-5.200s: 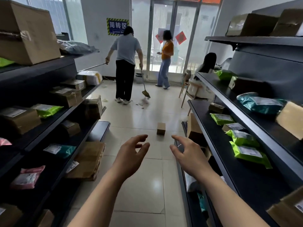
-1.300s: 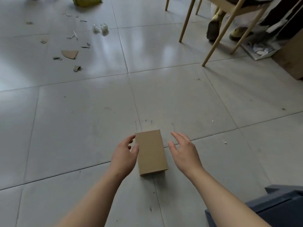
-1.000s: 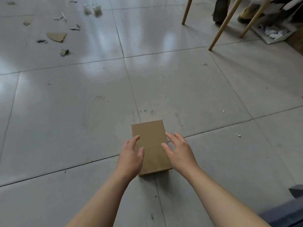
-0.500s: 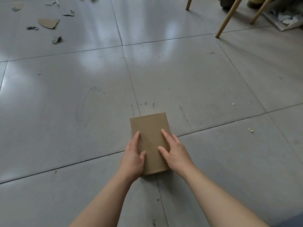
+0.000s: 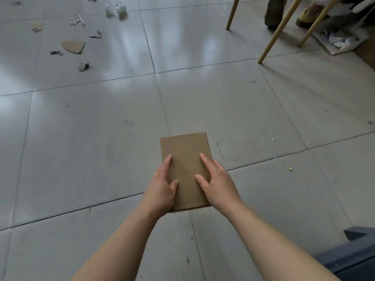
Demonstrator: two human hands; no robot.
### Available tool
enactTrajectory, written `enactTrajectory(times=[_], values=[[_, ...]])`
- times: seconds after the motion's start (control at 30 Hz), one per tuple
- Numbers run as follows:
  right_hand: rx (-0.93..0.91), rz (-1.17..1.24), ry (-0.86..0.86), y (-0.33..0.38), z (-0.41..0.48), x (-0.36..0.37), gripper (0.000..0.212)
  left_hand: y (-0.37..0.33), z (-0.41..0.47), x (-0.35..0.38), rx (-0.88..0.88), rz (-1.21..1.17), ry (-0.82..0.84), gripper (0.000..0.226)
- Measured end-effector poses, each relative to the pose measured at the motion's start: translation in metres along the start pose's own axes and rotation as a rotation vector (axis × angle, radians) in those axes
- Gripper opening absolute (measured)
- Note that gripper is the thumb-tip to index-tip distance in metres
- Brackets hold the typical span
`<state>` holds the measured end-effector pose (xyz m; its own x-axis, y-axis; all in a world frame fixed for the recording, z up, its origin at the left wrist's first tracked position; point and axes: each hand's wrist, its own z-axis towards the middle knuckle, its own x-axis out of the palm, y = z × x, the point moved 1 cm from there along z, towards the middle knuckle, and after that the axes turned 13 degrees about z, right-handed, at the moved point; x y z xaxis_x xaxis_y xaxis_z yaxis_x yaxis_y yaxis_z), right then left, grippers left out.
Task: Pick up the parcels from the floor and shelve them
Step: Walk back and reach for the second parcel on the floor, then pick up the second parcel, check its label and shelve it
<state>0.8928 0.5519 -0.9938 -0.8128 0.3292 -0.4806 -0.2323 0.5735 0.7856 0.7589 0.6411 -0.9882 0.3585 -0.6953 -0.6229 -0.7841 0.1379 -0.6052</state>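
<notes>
Grey tiled floor [image 5: 81, 159] with one brown cardboard parcel [image 5: 185, 151] lying flat near the centre.
Two hands clasp it: left hand [image 5: 162, 187] and right hand [image 5: 218, 183] each closed on a long side, fingers on top. Three wooden chair legs [image 5: 272, 35] stand far right.

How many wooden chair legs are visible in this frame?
3, all at the upper right: one leftmost, a long one slanting down to the floor, and one further right. A fourth may be hidden beyond the frame.
</notes>
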Motion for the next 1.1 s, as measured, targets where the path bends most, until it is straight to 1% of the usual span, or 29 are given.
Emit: enactTrajectory(times=[0.33, 0.7, 1.1], values=[[-0.033, -0.001, -0.008, 0.147, -0.07, -0.075, 0.062, -0.102, -0.09, -0.124, 0.001, 0.028, 0.006, 0.069], [-0.133, -0.022, -0.08, 0.323, -0.168, -0.176, 0.063, -0.231, -0.207, -0.267, 0.074, 0.098, -0.061, 0.069], [-0.228, -0.113, -0.101, 0.479, -0.267, -0.262, 0.062, -0.331, -0.332, -0.387, 0.134, 0.078, -0.137, 0.068]])
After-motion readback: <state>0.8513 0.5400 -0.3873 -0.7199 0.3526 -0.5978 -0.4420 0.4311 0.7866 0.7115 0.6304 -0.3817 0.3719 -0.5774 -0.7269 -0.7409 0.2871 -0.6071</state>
